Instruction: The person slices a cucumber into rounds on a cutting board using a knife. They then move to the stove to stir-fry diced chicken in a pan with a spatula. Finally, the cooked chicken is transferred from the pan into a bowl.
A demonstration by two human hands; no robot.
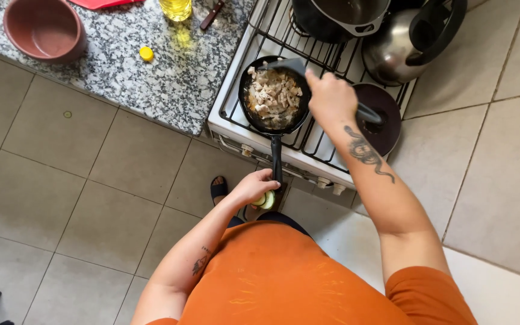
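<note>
So the small black frying pan [274,96] full of pale chopped food sits on the front left burner of the white gas stove [308,147], right by the stove's front edge. Left hand [254,186] is wrapped around the end of the pan's long handle, which sticks out past that edge, so a bump from the body could tip it. Right hand [330,96] is closed around a dark spatula [290,65] over the pan's rim; a hard push could flick bits over the side. Can't tell if the burner's lit. The steel kettle [401,45] and dark pot [338,18] are cut off at the top.
</note>
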